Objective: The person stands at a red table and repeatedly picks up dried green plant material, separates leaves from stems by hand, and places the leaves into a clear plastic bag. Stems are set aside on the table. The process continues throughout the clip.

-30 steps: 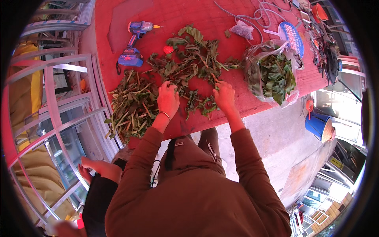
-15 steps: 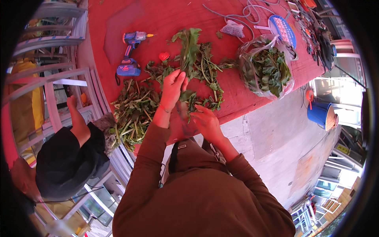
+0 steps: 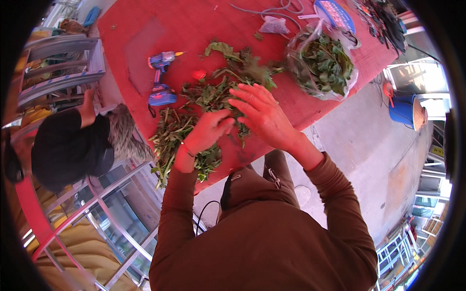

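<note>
My left hand [image 3: 209,131], loosely curled with the thumb apart from the fingers, hovers beside a heap of cut leafy greens [image 3: 177,128] at the table's near edge. I see nothing between its fingers. My right hand [image 3: 262,114] is open, fingers stretched forward, palm down over the table. Just beyond it lies a second, looser pile of leafy stalks [image 3: 208,92], part of it smeared by motion. Both hands hide some of the greens beneath them. Farther right, a clear plastic bag [image 3: 293,53] holds dark green leaves [image 3: 327,63].
On the red table [image 3: 194,24] lie a blue cordless drill [image 3: 160,80], a small red object [image 3: 199,74], a small clear packet [image 3: 274,24], a grey cable and a blue hand fan [image 3: 335,14]. A person in dark clothes [image 3: 73,145] is at the left, near metal frames. A blue bucket [image 3: 404,110] stands right.
The leafy stalk has left my left hand, which has drawn back toward me. My right hand has risen and reached forward, fingers spreading. The whole view has shifted.
</note>
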Demonstrator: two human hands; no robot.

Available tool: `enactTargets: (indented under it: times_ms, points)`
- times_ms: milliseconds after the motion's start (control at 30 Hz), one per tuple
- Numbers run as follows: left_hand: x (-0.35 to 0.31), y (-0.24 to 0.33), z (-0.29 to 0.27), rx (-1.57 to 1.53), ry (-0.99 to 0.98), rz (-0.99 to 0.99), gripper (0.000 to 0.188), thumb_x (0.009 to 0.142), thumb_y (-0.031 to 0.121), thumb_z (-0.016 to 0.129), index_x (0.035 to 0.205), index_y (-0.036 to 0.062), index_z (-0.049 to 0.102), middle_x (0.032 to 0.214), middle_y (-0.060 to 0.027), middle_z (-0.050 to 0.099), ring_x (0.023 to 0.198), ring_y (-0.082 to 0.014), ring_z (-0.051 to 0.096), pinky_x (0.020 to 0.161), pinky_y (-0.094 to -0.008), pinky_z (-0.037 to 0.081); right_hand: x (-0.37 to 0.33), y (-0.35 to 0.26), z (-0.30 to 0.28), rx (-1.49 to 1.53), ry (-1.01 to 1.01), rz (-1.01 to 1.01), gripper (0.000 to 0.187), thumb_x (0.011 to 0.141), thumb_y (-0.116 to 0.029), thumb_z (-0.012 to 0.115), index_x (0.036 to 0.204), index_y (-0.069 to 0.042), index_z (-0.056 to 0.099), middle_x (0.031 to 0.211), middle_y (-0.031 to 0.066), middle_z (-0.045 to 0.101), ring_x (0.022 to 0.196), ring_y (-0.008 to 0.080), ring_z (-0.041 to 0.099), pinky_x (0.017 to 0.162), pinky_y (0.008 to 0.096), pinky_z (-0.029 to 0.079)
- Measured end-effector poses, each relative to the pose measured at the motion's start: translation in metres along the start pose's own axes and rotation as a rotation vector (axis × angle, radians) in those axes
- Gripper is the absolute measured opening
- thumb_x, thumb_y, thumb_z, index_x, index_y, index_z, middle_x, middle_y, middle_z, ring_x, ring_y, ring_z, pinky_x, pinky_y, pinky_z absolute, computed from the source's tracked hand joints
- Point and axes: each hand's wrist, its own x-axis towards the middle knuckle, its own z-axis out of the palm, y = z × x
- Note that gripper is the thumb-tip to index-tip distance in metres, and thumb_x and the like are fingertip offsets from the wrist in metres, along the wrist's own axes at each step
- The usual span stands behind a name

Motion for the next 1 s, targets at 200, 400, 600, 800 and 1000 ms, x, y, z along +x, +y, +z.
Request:
enactTargets:
  times_ms: [200,400,600,800,1000]
  points:
    - [-0.014,0.013,0.009,0.602,-0.004,0.076,0.017,0.093,0.016,0.063,0.099,0.0005,0.062,0.088,-0.0228,0.065,0.087,-0.0442,0.063,0.073,-0.0495,0.049,-0.036,0.007,0.026,0.152,-0.380,0.157,0.018,0.095,-0.019,0.059,0.088,-0.003,0.055,0.089,0.0150,0.058,0.092,0.0370,0.058,0.076,0.0477,0.046]
    - [-0.028,0.014,0.024,0.339,0.073,0.216,0.023,0.096,0.019,0.063,0.088,-0.0001,0.053,0.078,-0.0195,0.058,0.076,-0.0415,0.059,0.067,-0.0470,0.047,-0.032,-0.004,0.014,0.710,-0.560,0.498,0.023,0.103,-0.016,0.053,0.086,-0.001,0.056,0.079,0.0077,0.060,0.077,0.0256,0.060,0.069,0.0376,0.044]
    - [-0.024,0.016,0.028,-0.264,0.076,0.178,0.022,0.101,0.020,0.059,0.092,0.0002,0.056,0.075,-0.0154,0.054,0.066,-0.0327,0.055,0.062,-0.0366,0.044,-0.042,-0.004,0.022,1.642,-0.203,0.940,0.029,0.106,-0.027,0.052,0.090,-0.004,0.060,0.079,-0.0039,0.057,0.072,0.0062,0.053,0.063,0.0255,0.044]
    - [-0.026,0.004,-0.008,0.333,0.278,0.051,0.032,0.101,0.031,0.055,0.092,0.0007,0.057,0.076,-0.0202,0.057,0.070,-0.0385,0.059,0.063,-0.0432,0.046,-0.027,0.008,0.032,1.171,-0.169,0.910,0.034,0.108,-0.034,0.049,0.088,-0.009,0.061,0.071,-0.0054,0.056,0.060,0.0036,0.048,0.054,0.0225,0.039]
    - [-0.089,-0.036,-0.049,0.821,0.472,-0.211,0.019,0.094,0.022,0.064,0.102,0.0052,0.062,0.092,-0.0196,0.064,0.093,-0.0405,0.062,0.077,-0.0495,0.049,-0.083,0.100,0.051,0.583,-0.151,0.909,0.033,0.100,-0.029,0.061,0.083,-0.002,0.062,0.074,0.0011,0.061,0.069,0.0091,0.057,0.059,0.0300,0.044]
